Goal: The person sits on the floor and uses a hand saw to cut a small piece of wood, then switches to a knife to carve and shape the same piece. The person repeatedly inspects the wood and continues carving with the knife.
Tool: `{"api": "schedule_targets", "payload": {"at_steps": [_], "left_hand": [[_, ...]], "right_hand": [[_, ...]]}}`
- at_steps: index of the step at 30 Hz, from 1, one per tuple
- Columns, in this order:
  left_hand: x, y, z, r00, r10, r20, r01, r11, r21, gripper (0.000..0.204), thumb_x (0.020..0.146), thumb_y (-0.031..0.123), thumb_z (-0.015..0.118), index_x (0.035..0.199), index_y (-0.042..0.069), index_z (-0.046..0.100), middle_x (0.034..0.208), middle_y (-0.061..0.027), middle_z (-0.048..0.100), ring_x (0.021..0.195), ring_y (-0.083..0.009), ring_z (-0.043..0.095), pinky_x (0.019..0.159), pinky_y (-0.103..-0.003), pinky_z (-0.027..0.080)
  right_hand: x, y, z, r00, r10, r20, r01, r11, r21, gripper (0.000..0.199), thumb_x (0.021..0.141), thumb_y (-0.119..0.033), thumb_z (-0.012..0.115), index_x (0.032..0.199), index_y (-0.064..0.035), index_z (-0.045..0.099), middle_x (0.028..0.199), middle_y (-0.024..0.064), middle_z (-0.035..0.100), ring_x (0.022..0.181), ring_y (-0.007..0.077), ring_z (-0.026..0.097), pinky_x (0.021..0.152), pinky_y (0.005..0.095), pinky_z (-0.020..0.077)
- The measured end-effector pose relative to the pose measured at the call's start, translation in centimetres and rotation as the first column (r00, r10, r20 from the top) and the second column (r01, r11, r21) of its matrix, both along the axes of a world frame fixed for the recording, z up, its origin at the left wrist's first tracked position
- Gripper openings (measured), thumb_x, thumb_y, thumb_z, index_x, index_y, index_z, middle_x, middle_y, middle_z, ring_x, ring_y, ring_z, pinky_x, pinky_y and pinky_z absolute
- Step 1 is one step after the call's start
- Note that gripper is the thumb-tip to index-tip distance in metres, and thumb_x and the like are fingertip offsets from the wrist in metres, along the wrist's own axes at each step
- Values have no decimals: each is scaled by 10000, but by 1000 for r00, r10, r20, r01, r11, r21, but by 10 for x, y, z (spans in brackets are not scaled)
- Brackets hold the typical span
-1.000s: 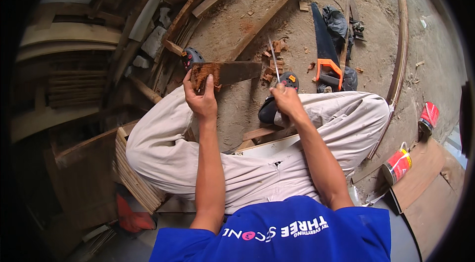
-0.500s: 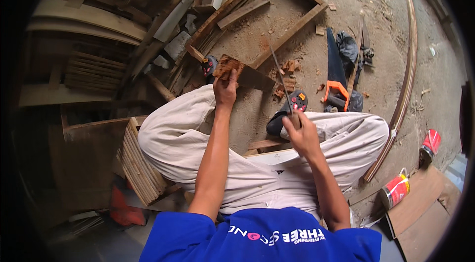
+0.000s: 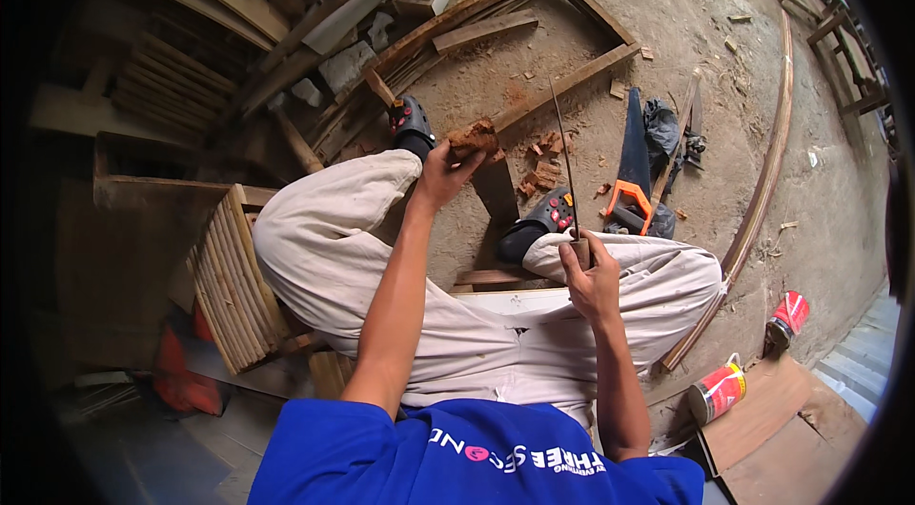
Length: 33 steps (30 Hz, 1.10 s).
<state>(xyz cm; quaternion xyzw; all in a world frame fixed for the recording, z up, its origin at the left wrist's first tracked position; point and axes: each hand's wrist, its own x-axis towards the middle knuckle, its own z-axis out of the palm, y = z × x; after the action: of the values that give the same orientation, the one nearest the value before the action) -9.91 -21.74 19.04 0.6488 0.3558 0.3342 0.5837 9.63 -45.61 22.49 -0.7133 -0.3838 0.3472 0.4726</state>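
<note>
1. On the dirt floor (image 3: 686,19) between the person's legs, the work has shifted: a second ago both hands met over the flat saw blade, and now they are apart.
2. The left hand (image 3: 440,176) has moved up and away; it is clamped on a rough reddish-brown block of wood (image 3: 474,137), held above the left knee, near the black sandal (image 3: 412,120).
3. The right hand (image 3: 591,278) has dropped back to the right knee. Its fingers are closed round the wooden handle of a thin file (image 3: 564,157), which stands nearly upright with its tip pointing away from the person.
4. The file no longer touches the block or the blade; they are well apart, so the stroke looks broken off, and I judge this a pause to regrip or inspect.
5. The wide dark blade (image 3: 496,191) now hangs below the block, between the knees.
6. An orange-handled handsaw (image 3: 631,162) lies on the floor to the right, beside wood chips (image 3: 543,162); two red cans (image 3: 753,362) sit further right.
</note>
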Motion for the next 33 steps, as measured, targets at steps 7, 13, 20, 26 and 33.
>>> {"api": "schedule_targets", "payload": {"at_steps": [7, 13, 20, 26, 33], "left_hand": [[-3, -15, -23, 988, 118, -103, -133, 979, -154, 374, 859, 219, 799, 1131, 10, 649, 1015, -28, 714, 925, -126, 650, 833, -282, 518], [20, -37, -61, 968, 163, -188, -137, 980, 144, 657, 773, 374, 870, 1222, -33, 614, 1112, -105, 705, 1036, -212, 666, 951, -338, 492], [12, -29, -54, 938, 166, -303, -105, 973, 205, 603, 800, 250, 863, 1264, -30, 601, 1186, -112, 672, 1098, -216, 630, 1003, -349, 461], [23, -32, -33, 949, 147, -279, -105, 982, 158, 539, 803, 185, 854, 1229, -22, 596, 1175, -105, 657, 1068, -209, 627, 990, -335, 462], [69, -12, 8, 943, -189, -272, 214, 975, 64, 556, 763, 150, 848, 1224, 11, 569, 1068, -74, 669, 974, -200, 634, 912, -339, 494]], "right_hand": [[-4, 14, -33, 994, -94, -58, 90, 994, -60, 349, 925, -314, 703, 1028, 18, 679, 791, 149, 695, 709, 223, 651, 671, 351, 505], [38, 73, -89, 986, -22, 164, 62, 969, -240, 429, 892, -342, 638, 921, 87, 640, 844, 314, 663, 866, 500, 654, 758, 525, 512], [77, 102, -187, 941, 51, 335, 32, 971, -238, 461, 872, -310, 685, 1176, 18, 573, 1067, 286, 642, 1021, 460, 633, 900, 526, 505], [134, 98, -185, 930, -108, 352, 184, 964, -191, 496, 911, -392, 642, 1145, 45, 627, 1176, 301, 613, 1140, 442, 591, 982, 508, 469], [259, 17, -99, 900, -343, 269, 375, 923, -79, 376, 951, -301, 670, 1108, 41, 684, 1008, 183, 731, 918, 247, 710, 828, 344, 551]]}}
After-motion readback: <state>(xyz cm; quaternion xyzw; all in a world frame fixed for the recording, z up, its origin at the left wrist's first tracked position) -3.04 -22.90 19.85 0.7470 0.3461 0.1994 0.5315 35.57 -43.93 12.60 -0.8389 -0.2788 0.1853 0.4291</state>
